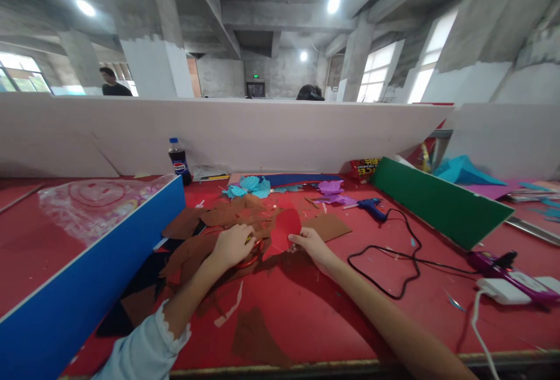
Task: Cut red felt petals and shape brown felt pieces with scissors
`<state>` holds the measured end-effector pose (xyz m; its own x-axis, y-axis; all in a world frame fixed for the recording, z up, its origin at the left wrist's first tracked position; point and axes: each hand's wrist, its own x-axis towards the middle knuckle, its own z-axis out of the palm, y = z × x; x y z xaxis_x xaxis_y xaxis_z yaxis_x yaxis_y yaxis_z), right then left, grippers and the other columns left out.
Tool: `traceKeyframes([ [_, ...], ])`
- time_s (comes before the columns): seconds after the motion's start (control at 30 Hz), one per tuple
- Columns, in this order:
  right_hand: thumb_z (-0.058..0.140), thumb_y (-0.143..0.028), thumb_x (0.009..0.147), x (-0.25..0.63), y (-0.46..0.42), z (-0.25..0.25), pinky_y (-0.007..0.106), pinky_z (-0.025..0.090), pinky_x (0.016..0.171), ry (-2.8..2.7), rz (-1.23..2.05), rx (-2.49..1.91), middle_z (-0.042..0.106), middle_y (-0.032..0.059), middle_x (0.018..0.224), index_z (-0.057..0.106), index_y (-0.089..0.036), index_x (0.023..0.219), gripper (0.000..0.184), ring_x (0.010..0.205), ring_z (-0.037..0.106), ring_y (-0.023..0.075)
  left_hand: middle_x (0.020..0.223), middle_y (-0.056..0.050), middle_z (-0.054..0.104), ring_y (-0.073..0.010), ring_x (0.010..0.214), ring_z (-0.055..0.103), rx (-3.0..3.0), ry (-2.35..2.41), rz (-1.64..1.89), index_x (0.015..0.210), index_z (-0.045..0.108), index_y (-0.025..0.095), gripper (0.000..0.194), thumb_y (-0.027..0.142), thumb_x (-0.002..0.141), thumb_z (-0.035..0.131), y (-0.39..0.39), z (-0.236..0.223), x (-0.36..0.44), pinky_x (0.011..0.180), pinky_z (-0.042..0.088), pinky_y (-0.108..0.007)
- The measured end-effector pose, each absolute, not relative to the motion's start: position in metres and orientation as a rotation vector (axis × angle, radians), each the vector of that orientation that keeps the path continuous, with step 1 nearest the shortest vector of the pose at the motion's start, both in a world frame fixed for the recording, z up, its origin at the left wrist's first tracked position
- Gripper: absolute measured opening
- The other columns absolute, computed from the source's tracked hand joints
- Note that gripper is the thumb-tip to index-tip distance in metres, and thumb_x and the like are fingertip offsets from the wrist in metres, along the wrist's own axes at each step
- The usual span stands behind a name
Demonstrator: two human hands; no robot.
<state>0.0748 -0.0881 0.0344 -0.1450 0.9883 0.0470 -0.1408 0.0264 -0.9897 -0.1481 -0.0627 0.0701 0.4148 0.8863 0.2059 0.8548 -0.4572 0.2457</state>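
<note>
A piece of red paper (286, 227), rounded like a petal, is pinched between the thumb and fingers of my right hand (311, 245). It stands up from the table over the brown scraps. My left hand (234, 245) is curled just left of it, closed around what look like scissors (250, 262); a red-orange loop and a bit of yellow show by the fingers, and the blades are hidden. Brown paper pieces (188, 254) lie heaped under and around my left hand. A flat brown piece (330, 227) lies beyond my right hand.
A blue board (105, 269) stands at left, a green board (437, 202) at right. A blue glue gun (371, 208) trails a black cord toward a purple power strip (516, 278). Behind are a cola bottle (178, 161), blue paper flowers (249, 186) and purple ones (331, 187).
</note>
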Motion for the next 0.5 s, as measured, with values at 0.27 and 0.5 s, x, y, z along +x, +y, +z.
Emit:
traceKeyframes([
  [0.27,0.062,-0.036,0.063,0.079,-0.087,0.034,0.022,0.039,0.051,-1.256,1.296,-1.054,0.059,0.0004,0.050,0.057,-0.013,0.059,0.024,0.047,0.054,0.0114,0.098,-0.013,0.060,-0.0290,0.086,0.059,2.641,1.678,0.093,0.093,0.059,0.019,0.040,0.050,0.071,0.046,-0.058,0.066,-0.155,0.071,0.043,-0.037],
  [0.5,0.065,-0.037,0.060,0.085,-0.080,0.032,0.022,0.036,0.048,-1.211,1.287,-1.048,0.056,-0.0018,0.047,0.056,-0.014,0.058,0.025,0.043,0.049,0.0099,0.091,-0.016,0.063,-0.0289,0.084,0.061,2.463,1.901,0.129,0.093,0.054,0.013,0.033,0.037,0.071,0.047,-0.055,0.059,-0.145,0.070,0.043,-0.036],
])
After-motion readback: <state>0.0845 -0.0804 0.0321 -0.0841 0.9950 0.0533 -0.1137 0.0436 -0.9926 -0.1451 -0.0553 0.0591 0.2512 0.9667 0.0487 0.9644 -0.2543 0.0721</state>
